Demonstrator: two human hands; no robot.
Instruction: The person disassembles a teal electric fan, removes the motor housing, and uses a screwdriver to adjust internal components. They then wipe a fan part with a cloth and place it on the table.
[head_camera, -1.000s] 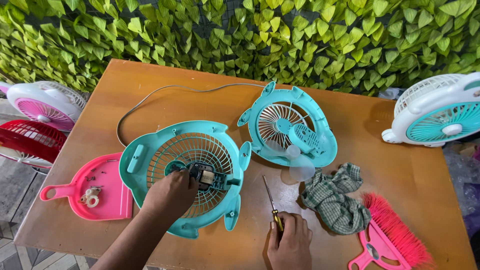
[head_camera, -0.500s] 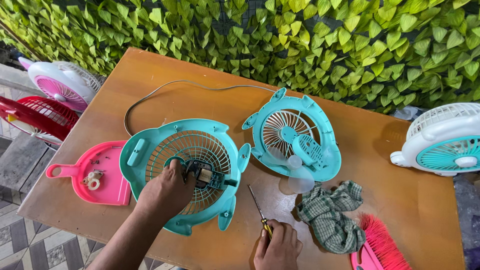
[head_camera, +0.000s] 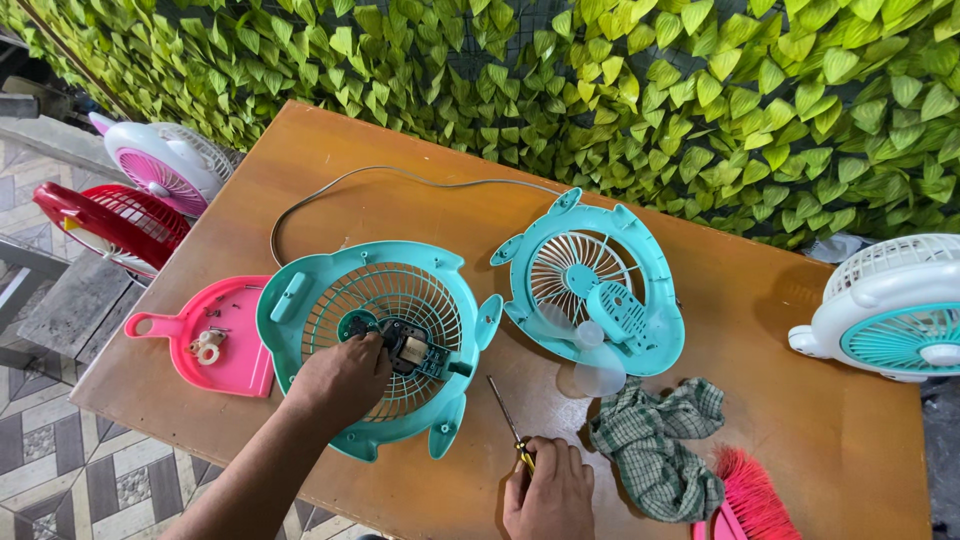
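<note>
A teal fan housing (head_camera: 300, 310) with a wire grille lies flat on the wooden table (head_camera: 760, 330); a small motor (head_camera: 412, 352) sits at its centre. My left hand (head_camera: 340, 380) rests on the grille, fingers touching the motor. My right hand (head_camera: 548, 492) lies at the table's front edge, closed around the yellow handle of a screwdriver (head_camera: 508, 422) whose shaft points up toward the housing. A second teal fan cover (head_camera: 592, 280) with a clear blade (head_camera: 592, 360) lies to the right.
A pink dustpan (head_camera: 210, 345) with small parts sits at the left. A checked cloth (head_camera: 655, 450) and a pink brush (head_camera: 750, 495) lie at the front right. A white-teal fan (head_camera: 890, 310) stands at the right edge, pink (head_camera: 165, 165) and red fans (head_camera: 110, 220) off the left. A leafy wall is behind.
The view has shifted, so everything sits further right and lower. My left hand stays on the motor and my right hand keeps the screwdriver near the front edge.
</note>
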